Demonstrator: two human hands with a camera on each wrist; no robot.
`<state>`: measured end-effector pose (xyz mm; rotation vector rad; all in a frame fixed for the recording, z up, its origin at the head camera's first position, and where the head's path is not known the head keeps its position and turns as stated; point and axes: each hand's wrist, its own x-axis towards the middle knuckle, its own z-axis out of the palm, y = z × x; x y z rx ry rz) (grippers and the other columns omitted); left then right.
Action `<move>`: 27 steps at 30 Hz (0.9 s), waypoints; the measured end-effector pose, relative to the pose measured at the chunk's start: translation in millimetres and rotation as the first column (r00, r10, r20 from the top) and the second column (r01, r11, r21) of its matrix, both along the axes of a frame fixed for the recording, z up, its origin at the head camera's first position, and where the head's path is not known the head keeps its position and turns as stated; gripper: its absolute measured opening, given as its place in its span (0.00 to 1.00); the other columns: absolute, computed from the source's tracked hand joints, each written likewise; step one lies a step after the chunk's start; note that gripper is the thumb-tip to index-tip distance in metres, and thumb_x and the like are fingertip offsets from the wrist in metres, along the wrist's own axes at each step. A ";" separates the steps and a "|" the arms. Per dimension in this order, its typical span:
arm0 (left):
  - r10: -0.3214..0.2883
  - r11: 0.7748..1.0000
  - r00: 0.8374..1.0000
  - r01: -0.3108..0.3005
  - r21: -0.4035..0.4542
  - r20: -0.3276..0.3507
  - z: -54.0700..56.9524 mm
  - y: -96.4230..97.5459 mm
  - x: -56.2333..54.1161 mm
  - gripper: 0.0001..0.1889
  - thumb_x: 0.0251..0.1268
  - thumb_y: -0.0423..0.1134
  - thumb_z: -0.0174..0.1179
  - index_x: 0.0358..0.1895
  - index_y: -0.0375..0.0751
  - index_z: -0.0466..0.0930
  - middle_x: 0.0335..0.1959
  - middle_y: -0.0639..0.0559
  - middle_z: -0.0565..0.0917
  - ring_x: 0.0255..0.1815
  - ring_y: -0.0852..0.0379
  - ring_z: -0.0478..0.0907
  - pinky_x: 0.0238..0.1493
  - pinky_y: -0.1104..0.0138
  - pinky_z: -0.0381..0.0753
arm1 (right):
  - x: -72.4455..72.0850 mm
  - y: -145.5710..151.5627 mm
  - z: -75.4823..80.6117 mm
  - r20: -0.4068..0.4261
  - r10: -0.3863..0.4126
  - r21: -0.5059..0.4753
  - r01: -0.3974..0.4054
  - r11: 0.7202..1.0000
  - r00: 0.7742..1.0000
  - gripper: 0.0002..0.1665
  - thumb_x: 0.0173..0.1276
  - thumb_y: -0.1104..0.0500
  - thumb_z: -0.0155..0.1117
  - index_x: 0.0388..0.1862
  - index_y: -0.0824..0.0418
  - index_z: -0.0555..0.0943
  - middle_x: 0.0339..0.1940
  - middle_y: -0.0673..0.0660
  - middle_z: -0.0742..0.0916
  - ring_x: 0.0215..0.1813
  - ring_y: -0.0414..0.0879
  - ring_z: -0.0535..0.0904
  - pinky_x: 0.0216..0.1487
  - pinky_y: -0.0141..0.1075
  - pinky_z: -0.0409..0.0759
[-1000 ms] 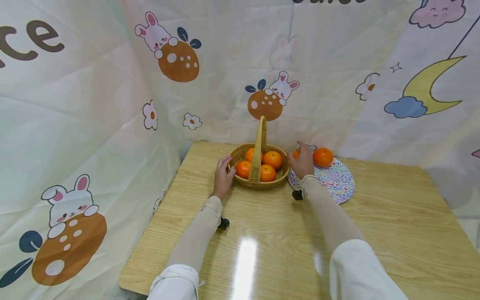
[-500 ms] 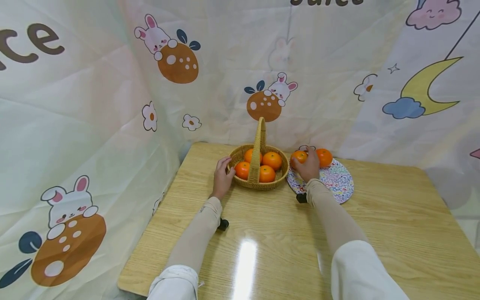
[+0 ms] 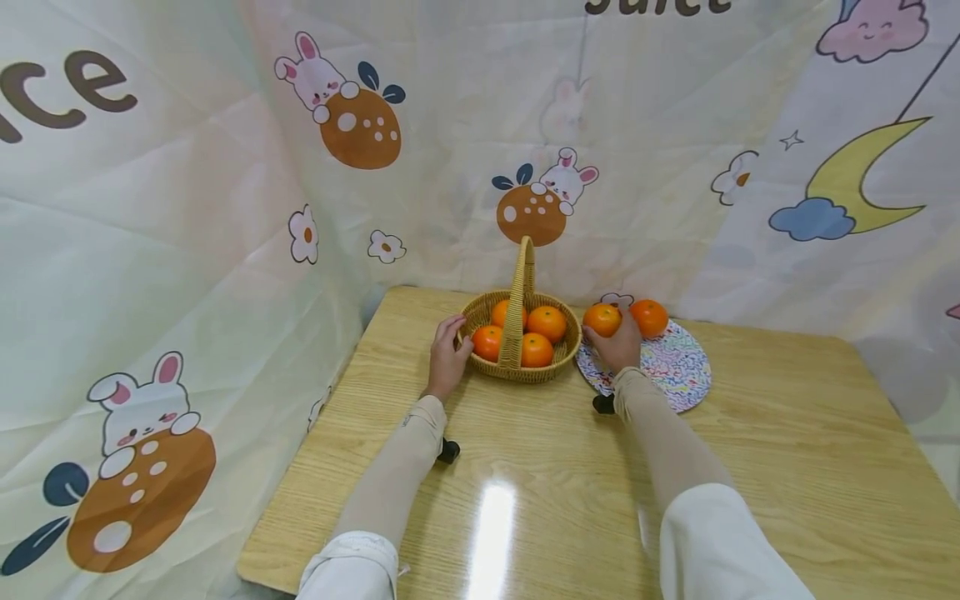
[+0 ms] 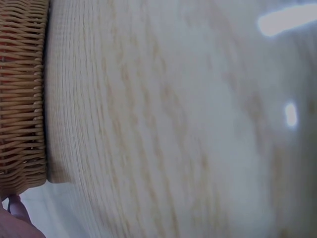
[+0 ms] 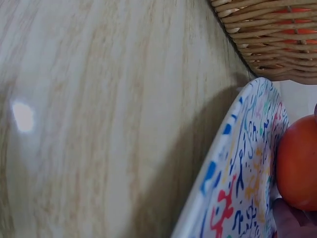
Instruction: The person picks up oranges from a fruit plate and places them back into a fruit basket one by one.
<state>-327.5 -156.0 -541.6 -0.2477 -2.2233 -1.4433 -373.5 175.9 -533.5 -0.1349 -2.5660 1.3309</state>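
Note:
My left hand (image 3: 448, 358) holds the left rim of an oval wicker basket (image 3: 517, 372) with a tall arched handle; the thumb and fingers lie on either side of that rim. Several oranges (image 3: 537, 350) sit inside the basket. In the left wrist view the woven basket side (image 4: 22, 99) shows, with a bit of the hand (image 4: 20, 224) below it. My right hand (image 3: 619, 346) grips an orange (image 3: 602, 319) on the round speckled plate (image 3: 678, 367), thumb on its left and fingers on its right. Beside that hand, a second orange (image 3: 649, 318) rests on the plate's far part.
Everything stands on a light wooden table (image 3: 555, 483). A printed fabric backdrop (image 3: 637, 208) rises right behind the basket and plate and along the left. The plate's rim (image 5: 200, 188) lies close to the basket's right end.
My right hand has shifted right and slightly nearer around the orange on the plate, so more of that orange shows. The left hand and basket have kept their place.

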 end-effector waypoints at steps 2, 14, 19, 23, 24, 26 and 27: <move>0.001 1.000 1.000 -0.001 0.003 0.000 -0.4 0.4 -0.1 0.20 0.64 0.23 0.57 0.60 0.25 0.74 0.62 0.42 0.72 0.63 0.49 0.70 0.62 0.58 0.73 | 1.6 0.1 -0.6 0.021 -0.004 -0.012 0.004 1.000 1.000 0.54 0.61 0.45 0.70 0.76 0.66 0.55 0.69 0.67 0.69 0.67 0.62 0.66 0.69 0.55 0.62; -0.008 1.000 1.000 0.008 0.017 -0.001 0.8 -0.1 0.6 0.21 0.65 0.24 0.57 0.61 0.24 0.73 0.63 0.42 0.71 0.65 0.49 0.69 0.63 0.57 0.72 | 1.1 1.1 -4.7 0.001 0.003 -0.025 -0.003 1.000 1.000 0.52 0.62 0.46 0.71 0.74 0.67 0.56 0.65 0.68 0.72 0.64 0.63 0.69 0.67 0.55 0.65; -0.010 1.000 1.000 0.010 0.021 -0.010 0.7 -0.6 -0.8 0.20 0.65 0.24 0.56 0.60 0.24 0.74 0.62 0.41 0.72 0.63 0.49 0.70 0.61 0.56 0.74 | 3.9 0.6 -1.6 -0.012 0.001 -0.051 -0.002 0.999 1.000 0.50 0.61 0.48 0.72 0.73 0.67 0.58 0.64 0.68 0.73 0.64 0.62 0.70 0.67 0.54 0.66; -0.008 1.000 1.000 0.008 0.013 -0.004 -0.3 -0.7 -0.6 0.20 0.66 0.26 0.56 0.60 0.25 0.74 0.62 0.42 0.72 0.63 0.49 0.71 0.61 0.58 0.73 | 7.4 0.5 0.5 -0.022 0.007 -0.064 -0.008 0.998 1.000 0.51 0.60 0.48 0.73 0.73 0.67 0.59 0.64 0.67 0.74 0.63 0.61 0.71 0.66 0.54 0.67; -0.007 1.000 1.000 0.007 0.012 -0.001 -0.6 -0.6 -0.6 0.20 0.66 0.26 0.56 0.60 0.25 0.74 0.62 0.41 0.72 0.63 0.49 0.70 0.61 0.58 0.73 | 8.0 0.5 1.0 -0.027 0.009 -0.065 -0.011 0.998 1.000 0.51 0.60 0.47 0.73 0.73 0.67 0.59 0.64 0.67 0.74 0.63 0.61 0.71 0.66 0.54 0.67; -0.007 1.000 1.000 0.007 0.014 0.005 -0.7 -0.3 0.0 0.20 0.66 0.27 0.56 0.61 0.25 0.74 0.63 0.41 0.72 0.63 0.50 0.70 0.62 0.59 0.73 | 9.2 0.7 3.3 -0.045 0.017 -0.072 -0.021 0.997 0.999 0.52 0.60 0.47 0.73 0.74 0.67 0.58 0.65 0.67 0.73 0.63 0.61 0.70 0.66 0.54 0.67; -0.006 1.000 1.000 0.006 0.014 0.006 -0.7 -0.1 0.3 0.20 0.66 0.27 0.56 0.61 0.25 0.74 0.63 0.42 0.72 0.63 0.50 0.70 0.61 0.59 0.73 | 10.1 0.8 4.7 -0.057 0.020 -0.073 -0.024 0.997 0.998 0.52 0.60 0.47 0.73 0.74 0.67 0.58 0.65 0.67 0.73 0.63 0.61 0.70 0.65 0.54 0.68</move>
